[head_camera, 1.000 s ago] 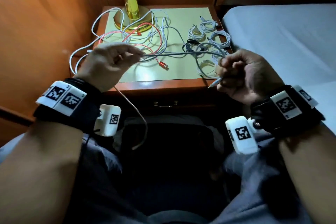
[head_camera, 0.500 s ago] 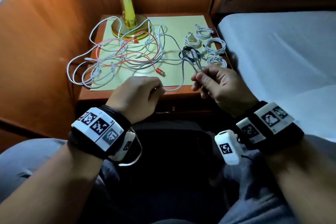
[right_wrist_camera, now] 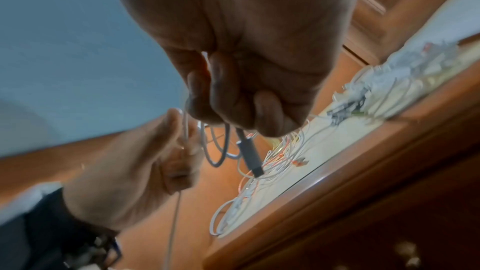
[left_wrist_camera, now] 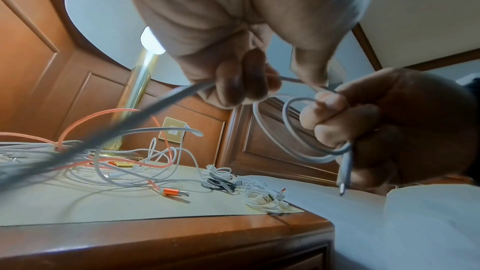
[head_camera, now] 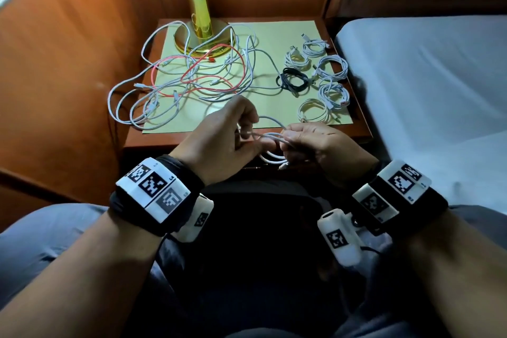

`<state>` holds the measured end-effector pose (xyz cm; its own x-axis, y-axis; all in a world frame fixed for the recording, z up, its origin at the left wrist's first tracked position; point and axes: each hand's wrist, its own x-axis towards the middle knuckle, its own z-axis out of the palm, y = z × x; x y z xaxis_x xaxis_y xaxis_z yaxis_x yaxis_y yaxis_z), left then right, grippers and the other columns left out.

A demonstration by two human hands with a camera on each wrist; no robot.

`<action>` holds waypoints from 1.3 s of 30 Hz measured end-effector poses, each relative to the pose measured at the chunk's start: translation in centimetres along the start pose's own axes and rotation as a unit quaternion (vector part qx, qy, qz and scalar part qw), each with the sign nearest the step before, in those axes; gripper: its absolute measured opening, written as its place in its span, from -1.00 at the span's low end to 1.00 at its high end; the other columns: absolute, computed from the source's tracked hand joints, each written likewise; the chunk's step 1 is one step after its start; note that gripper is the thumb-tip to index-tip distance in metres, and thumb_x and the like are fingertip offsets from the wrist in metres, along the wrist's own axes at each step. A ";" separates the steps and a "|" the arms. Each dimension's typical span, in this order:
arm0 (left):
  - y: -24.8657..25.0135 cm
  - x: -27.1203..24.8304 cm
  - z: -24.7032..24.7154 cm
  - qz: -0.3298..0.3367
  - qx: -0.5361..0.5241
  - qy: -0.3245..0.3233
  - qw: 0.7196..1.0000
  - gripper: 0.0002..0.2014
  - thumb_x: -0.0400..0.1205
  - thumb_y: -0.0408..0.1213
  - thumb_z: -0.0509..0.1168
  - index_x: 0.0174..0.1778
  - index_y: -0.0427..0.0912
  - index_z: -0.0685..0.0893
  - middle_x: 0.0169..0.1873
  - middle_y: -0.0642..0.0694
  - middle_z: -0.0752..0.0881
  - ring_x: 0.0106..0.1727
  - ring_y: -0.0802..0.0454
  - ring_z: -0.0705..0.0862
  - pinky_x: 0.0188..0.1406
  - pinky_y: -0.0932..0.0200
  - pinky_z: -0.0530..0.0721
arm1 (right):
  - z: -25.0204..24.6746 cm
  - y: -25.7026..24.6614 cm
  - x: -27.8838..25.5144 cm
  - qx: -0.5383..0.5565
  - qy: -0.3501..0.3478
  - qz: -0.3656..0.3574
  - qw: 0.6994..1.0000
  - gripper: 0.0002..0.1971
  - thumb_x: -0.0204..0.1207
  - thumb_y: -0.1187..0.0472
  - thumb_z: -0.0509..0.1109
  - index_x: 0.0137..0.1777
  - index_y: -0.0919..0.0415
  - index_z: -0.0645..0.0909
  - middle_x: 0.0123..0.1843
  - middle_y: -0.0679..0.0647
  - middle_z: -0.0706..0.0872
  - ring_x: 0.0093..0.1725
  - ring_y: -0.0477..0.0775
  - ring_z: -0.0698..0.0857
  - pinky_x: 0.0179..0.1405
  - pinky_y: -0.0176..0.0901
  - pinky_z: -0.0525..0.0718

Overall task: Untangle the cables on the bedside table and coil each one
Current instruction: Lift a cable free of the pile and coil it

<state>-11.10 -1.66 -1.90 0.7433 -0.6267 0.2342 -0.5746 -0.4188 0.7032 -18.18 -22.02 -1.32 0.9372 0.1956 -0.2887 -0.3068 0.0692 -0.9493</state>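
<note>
Tangle [head_camera: 186,77] of white and red cables lies on left half of bedside table [head_camera: 359,133], spilling over its left edge. Left hand [head_camera: 219,137] pinches the white cable [head_camera: 270,136] w/ curled fingers, feeding slack; right hand [head_camera: 315,145] is clamped on its gathered loops, above the table's front edge. Six finished coils [head_camera: 319,77] sit at right. Cable looks light, limp, springy – best held at the loop crossing. Wrist views blurred; cable's far end not traceable

Bedroom, bed [head_camera: 428,85], bedside table [head_camera: 356,132], lamp [head_camera: 197,8]
</note>
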 end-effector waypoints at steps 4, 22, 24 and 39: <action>0.3 -0.1 0.4 -0.068 0.056 -0.025 0.996 -0.53 0.47 -0.04 0.57 0.23 -0.02 0.58 -0.07 0.03 0.53 -0.32 0.25 0.49 -0.26 0.30 0.42 | 0.0 0.1 -0.2 0.062 -0.036 0.032 0.997 -0.66 0.74 0.20 0.09 -0.27 0.18 0.50 -0.43 0.04 0.30 -0.48 -0.04 0.13 -0.51 -0.18 0.01; 1.3 0.0 -1.3 -0.126 -0.222 -0.074 0.964 -0.83 0.61 -0.36 0.47 0.08 -0.32 0.74 -0.31 -0.18 0.79 -0.41 0.09 0.64 -0.45 0.28 0.60 | 0.1 0.3 0.0 0.003 -0.055 0.032 0.998 -0.78 0.78 0.18 0.16 -0.06 0.20 0.56 -0.39 0.03 0.52 -0.52 -0.08 0.29 -0.57 -0.30 0.13; 1.4 0.1 -1.5 -0.171 -0.305 -0.089 0.933 -0.75 0.60 -0.31 0.43 0.16 -0.27 0.67 -0.36 -0.10 0.72 -0.54 0.15 0.46 -0.65 0.37 0.36 | 0.0 0.0 0.0 0.058 -0.048 0.048 0.996 -0.79 0.73 0.15 0.18 -0.12 0.18 0.52 -0.40 0.02 0.42 -0.52 -0.08 0.24 -0.51 -0.23 0.06; 1.5 0.5 0.0 -0.154 -0.289 -0.045 0.944 -0.79 0.64 -0.12 0.37 0.05 -0.17 0.58 -0.43 -0.24 0.51 -0.44 -0.14 0.32 -0.48 0.07 0.27 | 0.5 0.1 -0.2 0.032 -0.043 0.049 0.997 -0.72 0.78 0.08 0.11 -0.11 0.20 0.49 -0.41 0.13 0.55 -0.63 -0.09 0.27 -0.65 -0.31 0.19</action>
<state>-11.61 -2.62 -0.76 0.7977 -0.5976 -0.0811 -0.0330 -0.1775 0.9836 -18.48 -21.53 -1.31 0.8854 0.2875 -0.3652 -0.4086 0.1070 -0.9064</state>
